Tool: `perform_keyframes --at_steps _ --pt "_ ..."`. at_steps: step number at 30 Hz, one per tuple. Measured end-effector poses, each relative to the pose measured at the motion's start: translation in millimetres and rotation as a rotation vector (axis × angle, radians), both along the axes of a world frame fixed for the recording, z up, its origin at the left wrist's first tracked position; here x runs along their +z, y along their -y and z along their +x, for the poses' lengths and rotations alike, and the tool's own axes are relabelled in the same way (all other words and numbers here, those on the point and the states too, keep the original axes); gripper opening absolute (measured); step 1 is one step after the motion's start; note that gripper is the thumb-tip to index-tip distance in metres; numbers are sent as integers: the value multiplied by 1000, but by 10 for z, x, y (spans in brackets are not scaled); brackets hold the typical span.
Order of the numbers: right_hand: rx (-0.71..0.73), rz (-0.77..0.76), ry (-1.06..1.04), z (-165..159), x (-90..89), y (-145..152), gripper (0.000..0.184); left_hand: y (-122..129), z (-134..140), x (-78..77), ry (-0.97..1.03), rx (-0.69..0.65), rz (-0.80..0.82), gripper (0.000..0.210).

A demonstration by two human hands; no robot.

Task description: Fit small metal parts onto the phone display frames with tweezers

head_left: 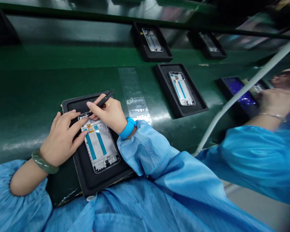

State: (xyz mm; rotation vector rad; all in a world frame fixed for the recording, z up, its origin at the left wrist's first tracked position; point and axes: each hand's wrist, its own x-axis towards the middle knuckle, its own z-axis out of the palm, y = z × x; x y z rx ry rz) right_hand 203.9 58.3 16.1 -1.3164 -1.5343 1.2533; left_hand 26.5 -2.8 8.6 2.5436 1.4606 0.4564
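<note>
A phone frame, silvery with two blue strips and a small orange flex cable, lies in a black foam tray in front of me. My left hand rests on its upper left edge, fingers spread and fingertips touching the frame. In my right hand is a pair of black tweezers, gripped like a pen. Their tip points down at the top end of the frame, where my fingers partly hide it. Whether the tips pinch anything is too small to tell.
Further right sits another black tray with a phone frame. Two more loaded trays stand behind. A strip of clear film lies on the green bench. A pale tube slants between me and a co-worker's hands.
</note>
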Motion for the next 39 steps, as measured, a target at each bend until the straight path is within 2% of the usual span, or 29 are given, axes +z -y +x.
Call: perform_keyframes --at_steps 10,15,21,26,39 --pt "8 31 -6 -2 -2 18 28 -8 66 124 -184 -25 99 35" --pt "-55 11 -65 11 40 -4 33 -11 90 168 -238 -37 112 35" --pt "-21 39 -230 4 34 -125 37 3 103 124 -226 -6 125 34" --pt "47 88 -239 -7 -52 -191 33 20 120 91 -201 22 143 34" --pt "44 65 -238 -25 -86 -205 25 66 138 56 -224 32 159 38"
